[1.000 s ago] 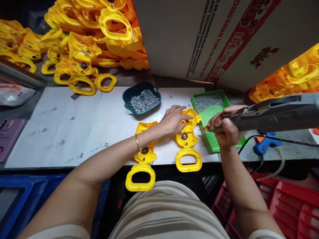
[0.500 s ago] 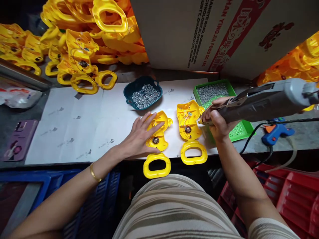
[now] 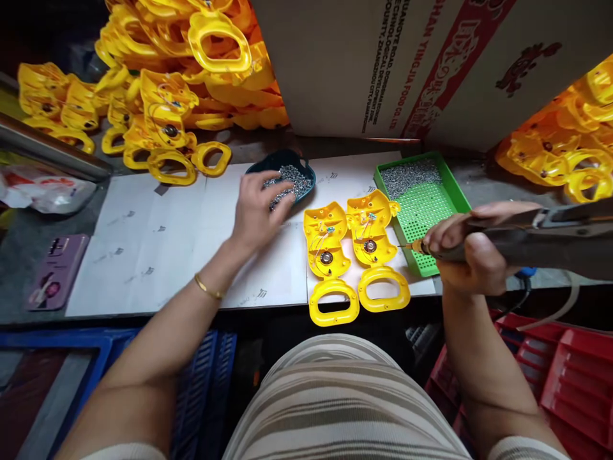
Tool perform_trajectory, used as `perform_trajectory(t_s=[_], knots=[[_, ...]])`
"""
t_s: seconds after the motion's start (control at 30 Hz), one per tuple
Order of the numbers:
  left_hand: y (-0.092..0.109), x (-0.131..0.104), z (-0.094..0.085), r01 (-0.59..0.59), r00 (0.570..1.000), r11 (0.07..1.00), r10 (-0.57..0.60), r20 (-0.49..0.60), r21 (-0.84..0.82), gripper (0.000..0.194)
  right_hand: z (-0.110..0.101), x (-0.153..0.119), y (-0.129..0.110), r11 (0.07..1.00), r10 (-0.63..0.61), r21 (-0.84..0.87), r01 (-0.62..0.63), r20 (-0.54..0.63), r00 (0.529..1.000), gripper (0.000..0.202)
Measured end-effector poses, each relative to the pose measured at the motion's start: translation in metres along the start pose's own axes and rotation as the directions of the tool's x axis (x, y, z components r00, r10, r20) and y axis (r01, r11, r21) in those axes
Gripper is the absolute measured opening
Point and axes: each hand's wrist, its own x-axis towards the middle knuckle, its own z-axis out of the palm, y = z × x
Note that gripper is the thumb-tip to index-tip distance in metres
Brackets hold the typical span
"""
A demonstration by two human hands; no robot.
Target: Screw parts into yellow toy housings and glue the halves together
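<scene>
Left hand [image 3: 256, 207] has left the yellow shell it was pressing half a second ago and gone up to the dark teal dish [image 3: 306, 174] of small screws [image 3: 287, 179], upper middle of the frame; fingers curled into the pile, so its grip looks to be closing on screws, though whether any are pinched I cannot tell. The two yellow shells now lie side by side, touching, at centre: left shell [image 3: 325, 239] and right shell [image 3: 371, 227], insides up, wiring and a round speaker showing in each, handles hanging over the near edge of the white surface [image 3: 143, 255].

Right hand [image 3: 467, 255] is wrapped tight around the grey electric screwdriver [image 3: 536, 236], right of centre, bit tip just beside the right shell and over the edge of the green tray [image 3: 454, 191], which holds more screws at its far end.

Step in hand, as I read it: fetching screws for fastening the shells. Next move likely calls for a clean pinch of one screw, seating it in a shell's boss, then bringing the bit down square.

Also around: heap of yellow shells [image 3: 158, 96] upper left, cardboard box [image 3: 407, 64] top, purple phone [image 3: 52, 271] far left.
</scene>
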Motion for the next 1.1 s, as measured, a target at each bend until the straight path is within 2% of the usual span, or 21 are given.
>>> perform_trajectory(t_s=[0.03,0.07,0.17,0.2,0.23,0.3,0.4,0.53,0.63,0.87,0.97,1.1], knots=[[-0.012,0.014,-0.001,0.042,0.999,0.998,-0.044,0.031,0.053,0.035,-0.002,-0.002,-0.004,1.000,0.011,-0.002,-0.011,-0.014,1.000,0.020],[-0.023,0.027,0.000,0.064,0.990,0.993,-0.076,0.121,0.099,0.037,-0.003,-0.005,-0.008,1.000,0.022,-0.009,-0.022,-0.028,0.999,0.020],[-0.042,0.053,0.005,0.077,0.891,0.983,-0.144,0.430,0.169,0.045,-0.006,-0.012,-0.013,0.999,0.005,-0.044,-0.008,-0.051,0.999,0.020],[-0.044,0.056,0.007,0.089,0.865,0.981,-0.163,0.476,0.174,0.044,-0.006,-0.013,-0.014,0.998,-0.008,-0.060,0.005,-0.044,0.999,0.021],[-0.045,0.057,0.010,0.105,0.856,0.980,-0.177,0.486,0.171,0.041,-0.006,-0.015,-0.015,0.997,-0.020,-0.075,0.017,-0.038,0.999,0.021],[-0.044,0.055,0.013,0.133,0.871,0.981,-0.183,0.455,0.140,0.034,-0.006,-0.016,-0.015,0.996,-0.030,-0.090,0.027,-0.034,0.999,0.020],[-0.045,0.048,0.018,0.128,0.917,0.991,-0.137,0.375,0.049,0.027,-0.005,-0.017,-0.017,0.996,-0.029,-0.083,0.025,-0.043,0.999,0.021],[-0.047,0.042,0.021,0.098,0.975,0.995,-0.097,0.201,0.005,0.032,-0.004,-0.021,-0.019,0.996,0.006,-0.093,-0.012,-0.067,0.998,0.021],[-0.047,0.040,0.022,0.095,0.986,0.996,-0.094,0.139,0.003,0.032,-0.006,-0.023,-0.019,0.995,0.024,-0.092,-0.028,-0.052,0.998,0.023],[-0.044,0.044,0.021,0.185,0.972,0.982,-0.178,0.151,-0.033,0.017,-0.010,-0.028,-0.020,0.994,0.025,-0.109,-0.029,-0.044,0.999,0.022],[-0.023,0.034,0.007,0.167,0.985,0.976,-0.159,0.068,-0.137,0.016,-0.012,-0.028,-0.019,0.991,0.023,-0.133,-0.031,-0.066,0.998,0.022],[0.041,-0.012,-0.011,-0.018,0.999,0.909,0.003,-0.037,-0.417,0.016,-0.008,-0.023,-0.021,0.997,0.035,-0.067,-0.041,-0.078,0.996,0.022]])
